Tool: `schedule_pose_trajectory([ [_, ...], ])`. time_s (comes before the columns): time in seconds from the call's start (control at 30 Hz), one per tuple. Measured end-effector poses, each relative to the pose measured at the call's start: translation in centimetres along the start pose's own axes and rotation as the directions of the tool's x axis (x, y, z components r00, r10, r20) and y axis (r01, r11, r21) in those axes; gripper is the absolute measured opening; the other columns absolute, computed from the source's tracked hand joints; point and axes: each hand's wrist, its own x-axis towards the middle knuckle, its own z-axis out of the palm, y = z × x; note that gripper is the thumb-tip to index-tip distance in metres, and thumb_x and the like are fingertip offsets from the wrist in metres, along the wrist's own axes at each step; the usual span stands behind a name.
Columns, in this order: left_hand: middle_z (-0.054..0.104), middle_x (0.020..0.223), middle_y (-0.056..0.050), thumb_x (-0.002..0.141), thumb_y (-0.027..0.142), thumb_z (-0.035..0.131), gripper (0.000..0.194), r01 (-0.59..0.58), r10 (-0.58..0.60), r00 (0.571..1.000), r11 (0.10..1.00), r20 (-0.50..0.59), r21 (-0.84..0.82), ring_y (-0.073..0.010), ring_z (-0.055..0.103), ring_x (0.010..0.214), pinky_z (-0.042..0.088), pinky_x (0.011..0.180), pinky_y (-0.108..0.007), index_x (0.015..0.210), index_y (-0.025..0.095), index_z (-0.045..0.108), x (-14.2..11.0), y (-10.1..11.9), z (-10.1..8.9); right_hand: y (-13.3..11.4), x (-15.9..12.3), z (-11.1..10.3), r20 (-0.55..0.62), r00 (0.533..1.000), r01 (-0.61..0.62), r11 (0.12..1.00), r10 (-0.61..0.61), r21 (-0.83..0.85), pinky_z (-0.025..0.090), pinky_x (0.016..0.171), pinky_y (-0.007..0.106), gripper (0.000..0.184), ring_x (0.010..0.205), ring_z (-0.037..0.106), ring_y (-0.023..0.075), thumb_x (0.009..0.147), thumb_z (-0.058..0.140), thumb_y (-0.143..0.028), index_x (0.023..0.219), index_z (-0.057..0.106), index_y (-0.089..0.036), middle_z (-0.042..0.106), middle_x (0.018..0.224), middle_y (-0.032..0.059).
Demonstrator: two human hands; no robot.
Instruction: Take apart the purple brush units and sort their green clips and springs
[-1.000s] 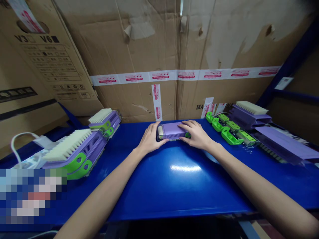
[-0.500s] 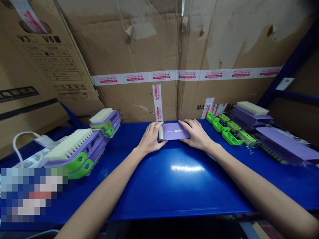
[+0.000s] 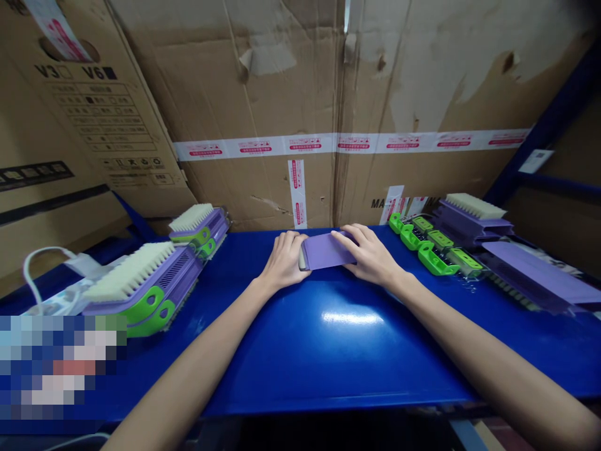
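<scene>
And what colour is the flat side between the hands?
The flat side is purple, clearest in the head view.

Ends of the purple unit [image 3: 326,252] partly covered
The left hand [image 3: 284,260] overlaps one end, the right hand [image 3: 370,255] the other; its underside is hidden. Mosaic [image 3: 61,369] blots out the lower left, the right edge crops a purple panel [image 3: 539,269], tape [image 3: 397,191] covers lettering on the back carton [image 3: 267,100], and the left carton's [image 3: 28,113] fine print is illegible.
</scene>
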Motion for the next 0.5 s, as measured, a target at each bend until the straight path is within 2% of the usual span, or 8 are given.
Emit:
schedule_pose_trajectory([
  [0.27, 0.053, 0.119, -0.016, 0.068, 0.036, 0.073, 0.069, 0.008, -0.009, 1.000, 0.995, -0.008, -0.100, -0.0315, 0.052, 0.107, 0.043, 0.089, -0.045, 0.125, 0.015, 0.041, -0.08, -0.60, 0.46, 0.11, -0.04, -0.06, -0.014, 1.000, -0.022, 0.999, 0.023, 0.046, 0.044, 0.096, 0.051, 0.070, 0.114, 0.043, 0.0330, 0.080, 0.061, -0.031, 0.142, 0.035, -0.012, 0.047, 0.127, 0.0198],
  [0.5, 0.058, 0.113, -0.014, 0.068, 0.033, 0.074, 0.063, -0.038, 0.038, 0.999, 0.989, 0.000, -0.142, -0.0303, 0.056, 0.104, 0.045, 0.089, -0.045, 0.119, 0.016, 0.042, 0.23, -0.99, 0.29, 0.33, 0.06, -0.16, -0.003, 1.000, -0.013, 0.999, 0.013, 0.050, 0.044, 0.097, 0.051, 0.071, 0.113, 0.041, 0.0325, 0.079, 0.061, -0.028, 0.142, 0.035, -0.011, 0.046, 0.127, 0.0202],
])
